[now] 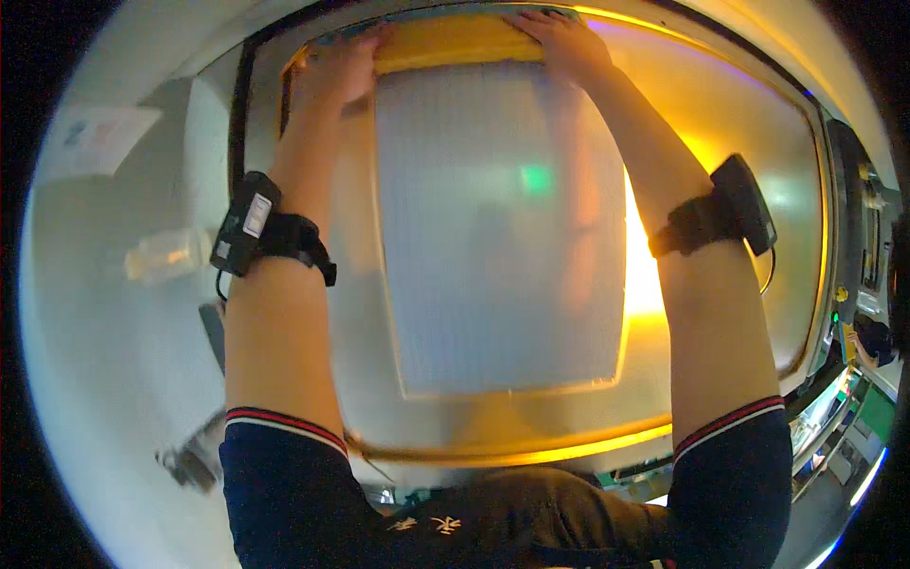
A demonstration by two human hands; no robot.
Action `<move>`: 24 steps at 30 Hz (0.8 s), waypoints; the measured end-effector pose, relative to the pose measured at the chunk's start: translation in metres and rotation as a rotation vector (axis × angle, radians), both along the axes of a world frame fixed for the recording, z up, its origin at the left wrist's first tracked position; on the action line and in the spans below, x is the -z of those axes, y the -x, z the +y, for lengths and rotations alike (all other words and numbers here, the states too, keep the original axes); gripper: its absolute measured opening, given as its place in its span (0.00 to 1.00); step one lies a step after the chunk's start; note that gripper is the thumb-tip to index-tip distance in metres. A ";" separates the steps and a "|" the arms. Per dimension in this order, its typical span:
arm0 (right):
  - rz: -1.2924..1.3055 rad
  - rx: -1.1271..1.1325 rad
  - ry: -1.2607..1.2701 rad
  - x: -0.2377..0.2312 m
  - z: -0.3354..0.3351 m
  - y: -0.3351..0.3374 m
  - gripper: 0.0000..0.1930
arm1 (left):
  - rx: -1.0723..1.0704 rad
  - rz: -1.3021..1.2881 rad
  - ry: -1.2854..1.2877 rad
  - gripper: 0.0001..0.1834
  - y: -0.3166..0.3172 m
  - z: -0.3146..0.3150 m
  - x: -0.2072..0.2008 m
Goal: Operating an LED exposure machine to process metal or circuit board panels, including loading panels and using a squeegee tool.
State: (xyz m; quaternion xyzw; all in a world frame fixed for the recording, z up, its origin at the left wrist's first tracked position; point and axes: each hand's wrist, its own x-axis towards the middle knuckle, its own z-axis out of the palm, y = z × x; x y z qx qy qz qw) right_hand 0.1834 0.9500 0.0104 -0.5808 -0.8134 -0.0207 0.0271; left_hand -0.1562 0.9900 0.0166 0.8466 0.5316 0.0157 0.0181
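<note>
Panel [483, 313], grey, finely ribbed and pale-bordered, lies on the silvery surface [782, 313], its long sides running between the near and far edges. It sits roughly midway between the left and right edges, its near end a little short of the near edge. A yellow bar [455, 45] spans the panel's far end, close beside the surface's far edge.

Both arms stretch out over the surface to that bar. The right hand [561, 45] is at the bar's right end, fingers spread over its top; whether they grip or merely rest I cannot tell. The left hand [356, 68] is at the bar's left end, blurred, so I cannot tell whether it grasps the bar or only touches it.

A green spot [536, 178] of light shows on the panel's far half, right of its middle. Strong yellow light falls on the surface right of the panel, and a yellow rim [531, 456] glows along the near edge. Each forearm wears a strapped black device, one on the left [245, 226], one on the right [744, 204]. Beyond the surface's left edge are a white paper [104, 138] and a blurred pale object [169, 256].
</note>
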 end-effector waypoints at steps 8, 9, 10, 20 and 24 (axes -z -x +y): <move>0.024 0.104 0.155 0.013 0.010 -0.019 0.37 | -0.023 0.025 -0.052 0.42 -0.032 -0.022 0.009; 0.023 0.030 0.013 0.015 -0.009 -0.010 0.37 | -0.041 0.034 -0.066 0.42 -0.022 -0.034 0.002; 0.018 -0.031 -0.118 0.019 -0.033 -0.008 0.37 | -0.069 -0.003 0.002 0.38 -0.014 -0.045 -0.005; 0.039 -0.214 0.392 -0.050 -0.333 -0.017 0.30 | -0.097 0.083 0.469 0.28 -0.022 -0.354 -0.059; 0.089 -0.253 0.515 -0.049 -0.506 -0.069 0.36 | 0.323 0.284 -0.068 0.33 -0.044 -0.532 -0.069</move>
